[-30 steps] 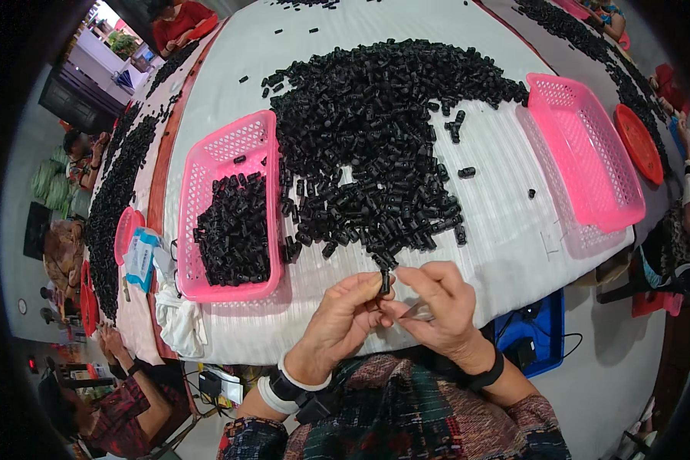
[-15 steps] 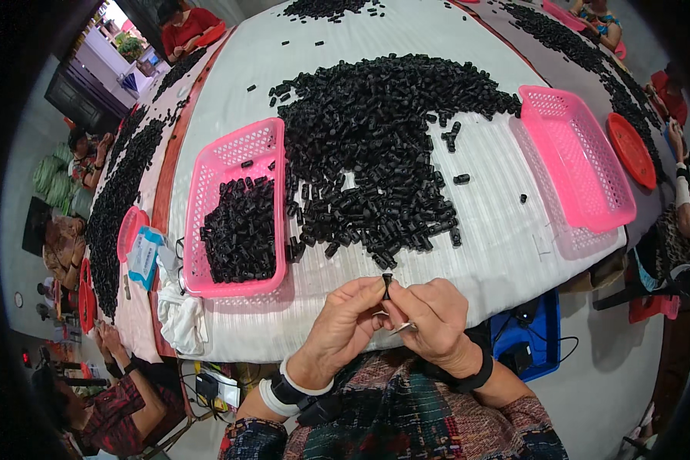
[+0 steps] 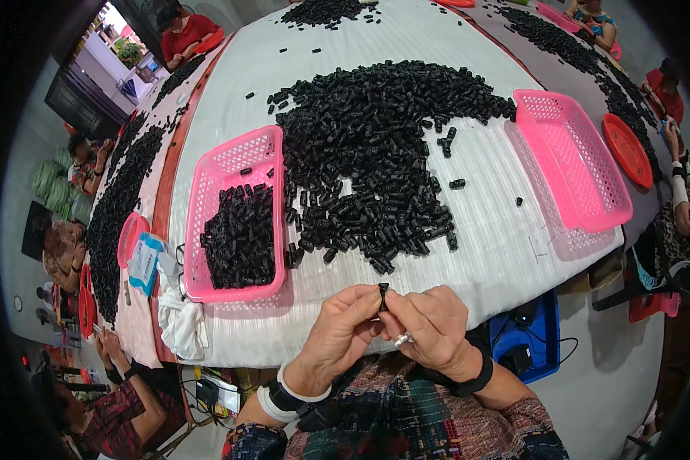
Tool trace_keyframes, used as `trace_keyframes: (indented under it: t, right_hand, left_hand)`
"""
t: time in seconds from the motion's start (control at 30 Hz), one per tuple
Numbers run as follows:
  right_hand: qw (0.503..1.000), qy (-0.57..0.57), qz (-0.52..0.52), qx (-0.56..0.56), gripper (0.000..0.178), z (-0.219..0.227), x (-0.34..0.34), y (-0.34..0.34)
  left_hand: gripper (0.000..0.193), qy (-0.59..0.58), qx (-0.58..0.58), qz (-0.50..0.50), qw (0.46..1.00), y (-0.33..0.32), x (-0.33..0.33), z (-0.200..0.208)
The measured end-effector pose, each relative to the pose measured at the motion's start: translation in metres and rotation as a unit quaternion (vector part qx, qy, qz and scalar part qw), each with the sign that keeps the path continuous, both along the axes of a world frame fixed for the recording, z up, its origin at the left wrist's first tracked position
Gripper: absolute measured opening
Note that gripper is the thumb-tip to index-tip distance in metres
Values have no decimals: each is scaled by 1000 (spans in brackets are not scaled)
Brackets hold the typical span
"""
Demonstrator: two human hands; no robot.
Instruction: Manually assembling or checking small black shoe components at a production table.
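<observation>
In front of my body, my left hand (image 3: pixel 337 330) is closed, pinching a small black flared part (image 3: pixel 384 293) upright between thumb and forefinger. My right hand (image 3: pixel 435 330) is closed too, its thumb and fingertips against the side of that part. A small pale, shiny object (image 3: pixel 403 338) shows at the right hand's curled fingers; its kind cannot be made out. Beyond the hands spreads a big pile of short black cylindrical parts (image 3: pixel 360 153). To the left, a pink perforated basket (image 3: pixel 193 264) holds many black parts.
Another pink basket (image 3: pixel 567 165) stands at the right beside a red tray (image 3: pixel 627 149). A white cloth (image 3: pixel 182 326) and a blue-white packet (image 3: pixel 146 262) lie at the left. A blue bin (image 3: pixel 540 349) sits below the table edge. Several people work around the tables.
The black part between my fingers now stands more exposed, its flared top up. The pale object at the right hand has turned and shifted slightly. The view has tilted a little.
</observation>
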State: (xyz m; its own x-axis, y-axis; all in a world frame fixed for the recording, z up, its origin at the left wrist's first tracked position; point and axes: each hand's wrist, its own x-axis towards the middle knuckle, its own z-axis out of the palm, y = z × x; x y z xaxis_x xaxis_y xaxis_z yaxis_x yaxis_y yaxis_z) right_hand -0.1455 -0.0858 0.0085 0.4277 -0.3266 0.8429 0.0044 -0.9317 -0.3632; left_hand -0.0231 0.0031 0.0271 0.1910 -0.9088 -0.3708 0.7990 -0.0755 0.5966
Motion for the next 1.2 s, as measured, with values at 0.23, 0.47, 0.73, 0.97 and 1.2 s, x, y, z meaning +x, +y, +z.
trace_keyframes:
  t: [0.23,0.47,0.73,0.97,1.2]
  right_hand:
    - [999,4,-1,-37,36,7,-2,-1]
    - [997,-19,33,-72,30,8,1,-6]
    - [999,-12,25,-34,32,4,0,-7]
    - [998,2,21,-52,33,4,0,-6]
    - [986,60,54,147,62,11,-1,-11]
  left_hand:
    - [17,25,-49,-30,998,0,3,0]
    - [17,11,-9,-3,1000,0,3,0]
    - [18,13,-24,-27,999,0,8,2]
    - [16,4,-17,-26,999,-2,5,2]
    - [16,-124,12,-40,991,-4,9,3]
